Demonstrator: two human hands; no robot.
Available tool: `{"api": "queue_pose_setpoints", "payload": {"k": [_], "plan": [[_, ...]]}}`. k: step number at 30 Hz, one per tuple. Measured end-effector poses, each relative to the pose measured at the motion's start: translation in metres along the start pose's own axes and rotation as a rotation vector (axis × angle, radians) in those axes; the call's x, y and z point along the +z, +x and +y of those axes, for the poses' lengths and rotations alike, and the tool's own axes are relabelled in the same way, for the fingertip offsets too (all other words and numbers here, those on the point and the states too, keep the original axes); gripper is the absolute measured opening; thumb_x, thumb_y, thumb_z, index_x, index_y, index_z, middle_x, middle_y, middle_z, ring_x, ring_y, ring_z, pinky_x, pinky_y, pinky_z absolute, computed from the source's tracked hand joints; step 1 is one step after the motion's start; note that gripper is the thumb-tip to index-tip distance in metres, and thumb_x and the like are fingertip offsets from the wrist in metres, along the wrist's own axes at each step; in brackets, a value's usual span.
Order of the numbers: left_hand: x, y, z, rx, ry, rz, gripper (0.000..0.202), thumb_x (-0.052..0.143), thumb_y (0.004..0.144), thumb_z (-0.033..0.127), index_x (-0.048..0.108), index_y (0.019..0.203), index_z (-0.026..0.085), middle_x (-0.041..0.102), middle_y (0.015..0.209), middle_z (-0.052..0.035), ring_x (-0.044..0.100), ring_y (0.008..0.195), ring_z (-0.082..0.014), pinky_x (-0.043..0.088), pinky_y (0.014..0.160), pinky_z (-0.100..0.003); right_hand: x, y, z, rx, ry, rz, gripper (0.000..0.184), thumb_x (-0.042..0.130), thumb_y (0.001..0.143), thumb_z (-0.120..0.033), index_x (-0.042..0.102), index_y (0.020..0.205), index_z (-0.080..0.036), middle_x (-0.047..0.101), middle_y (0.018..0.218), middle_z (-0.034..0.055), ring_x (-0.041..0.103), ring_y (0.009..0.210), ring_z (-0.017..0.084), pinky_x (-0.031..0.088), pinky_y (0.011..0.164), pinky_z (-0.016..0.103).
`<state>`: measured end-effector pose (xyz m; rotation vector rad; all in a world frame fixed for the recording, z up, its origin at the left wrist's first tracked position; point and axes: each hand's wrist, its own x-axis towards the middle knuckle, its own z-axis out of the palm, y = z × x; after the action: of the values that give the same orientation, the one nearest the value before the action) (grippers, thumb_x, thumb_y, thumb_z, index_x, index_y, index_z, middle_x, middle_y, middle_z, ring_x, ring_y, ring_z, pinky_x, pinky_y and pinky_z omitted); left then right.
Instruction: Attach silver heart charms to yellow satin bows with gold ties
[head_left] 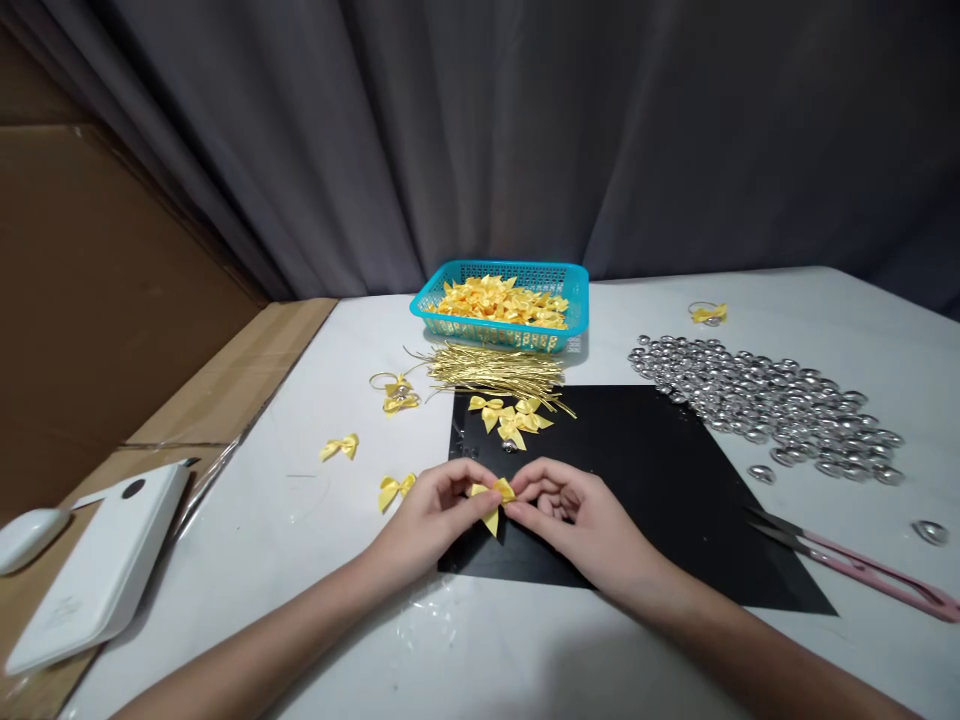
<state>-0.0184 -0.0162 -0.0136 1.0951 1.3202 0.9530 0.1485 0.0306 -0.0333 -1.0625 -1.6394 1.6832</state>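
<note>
Over the front left part of a black sheet (637,480), both hands pinch one yellow ribbon bow (491,518). My left hand (442,505) grips its left side between thumb and forefinger. From the other side, my right hand (574,510) closes thumb and fingertips on the bow's right edge. Whether a wire is in the pinch I cannot tell. Just beyond the fingers lie several loose yellow bows (517,418) with one silver bead (509,446) by them. Another bow (394,490) is partly behind my left hand.
A blue basket (581,310) of bows stands at the back, with gold wire ties (495,370) before it. Silver beads (772,400) spread at right, near pink-handled scissors (862,565). Bows with wire loops (397,392) lie left. A white power bank (97,570) rests on cardboard.
</note>
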Motion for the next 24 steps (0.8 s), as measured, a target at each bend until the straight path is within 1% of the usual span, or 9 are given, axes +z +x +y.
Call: {"api": "queue_pose_setpoints", "payload": {"k": [3,7,9,11,14,16,18,21,24], "plan": [[0.0,-0.001,-0.001,-0.015,-0.072,0.018,0.014,0.066,0.078,0.028,0.061,0.078,0.015,0.054,0.063,0.0025,0.047,0.061,-0.0096,0.036,0.06,-0.023,0.0,0.001,-0.001,0.021,0.006,-0.007,0.024,0.071,0.067,-0.037,0.06,0.075,-0.017,0.053,0.062,-0.0035,0.041,0.053,0.008,0.032,0.051,0.023],[-0.003,0.0,-0.001,0.005,-0.076,0.001,0.014,0.068,0.077,0.027,0.062,0.078,0.014,0.056,0.066,0.0009,0.048,0.063,-0.01,0.037,0.062,-0.024,0.0,0.001,-0.003,0.044,0.014,-0.024,0.028,0.073,0.065,-0.038,0.059,0.075,-0.016,0.053,0.062,-0.0034,0.04,0.053,0.007,0.031,0.05,0.022],[-0.005,0.001,-0.002,0.015,-0.106,-0.031,0.016,0.069,0.077,0.026,0.062,0.085,0.014,0.057,0.072,0.0001,0.051,0.067,-0.0104,0.039,0.066,-0.024,0.0,0.001,-0.004,0.041,0.021,-0.024,0.031,0.072,0.066,-0.042,0.059,0.08,-0.016,0.054,0.065,-0.0029,0.039,0.053,0.007,0.03,0.05,0.022],[-0.007,0.002,-0.003,0.01,-0.126,-0.063,0.024,0.07,0.076,0.025,0.059,0.094,0.015,0.058,0.076,0.0002,0.052,0.069,-0.0102,0.04,0.068,-0.025,0.0,0.0,-0.005,0.03,0.017,-0.02,0.035,0.07,0.068,-0.046,0.06,0.084,-0.016,0.051,0.064,-0.0039,0.037,0.053,0.007,0.029,0.049,0.022],[-0.008,0.003,-0.008,0.004,-0.112,-0.091,0.03,0.071,0.074,0.023,0.056,0.098,0.015,0.058,0.078,0.0007,0.052,0.067,-0.009,0.041,0.067,-0.025,0.0,-0.001,-0.005,0.026,0.001,-0.022,0.038,0.068,0.069,-0.052,0.061,0.077,-0.016,0.046,0.056,-0.0051,0.035,0.05,0.007,0.027,0.046,0.022],[-0.006,0.003,-0.011,0.013,-0.116,-0.089,0.032,0.072,0.072,0.02,0.055,0.099,0.015,0.057,0.081,0.0009,0.053,0.068,-0.0082,0.041,0.067,-0.025,0.0,-0.002,-0.004,0.036,0.005,-0.017,0.039,0.065,0.071,-0.055,0.059,0.073,-0.016,0.047,0.055,-0.0043,0.036,0.048,0.007,0.027,0.044,0.022],[-0.003,0.002,-0.013,0.015,-0.147,-0.091,0.033,0.073,0.071,0.018,0.054,0.098,0.015,0.055,0.084,0.0015,0.053,0.069,-0.0075,0.042,0.067,-0.024,0.0,-0.002,-0.004,0.044,0.019,-0.003,0.039,0.064,0.072,-0.056,0.058,0.073,-0.017,0.048,0.057,-0.0039,0.036,0.047,0.007,0.027,0.042,0.022],[0.0,0.0,-0.014,0.006,-0.187,-0.084,0.033,0.073,0.07,0.017,0.054,0.096,0.015,0.055,0.083,0.0019,0.053,0.071,-0.0072,0.041,0.066,-0.023,0.001,-0.001,-0.004,0.042,0.036,0.026,0.036,0.066,0.07,-0.053,0.058,0.069,-0.018,0.046,0.056,-0.0046,0.038,0.049,0.008,0.031,0.046,0.022],[0.004,0.0,-0.013,-0.011,-0.207,-0.047,0.038,0.076,0.068,0.019,0.052,0.098,0.015,0.058,0.084,0.0008,0.055,0.071,-0.0078,0.042,0.065,-0.022,0.0,0.0,-0.006,0.043,0.051,0.049,0.034,0.07,0.066,-0.05,0.06,0.064,-0.017,0.053,0.058,-0.0019,0.045,0.056,0.01,0.037,0.055,0.024]]}}
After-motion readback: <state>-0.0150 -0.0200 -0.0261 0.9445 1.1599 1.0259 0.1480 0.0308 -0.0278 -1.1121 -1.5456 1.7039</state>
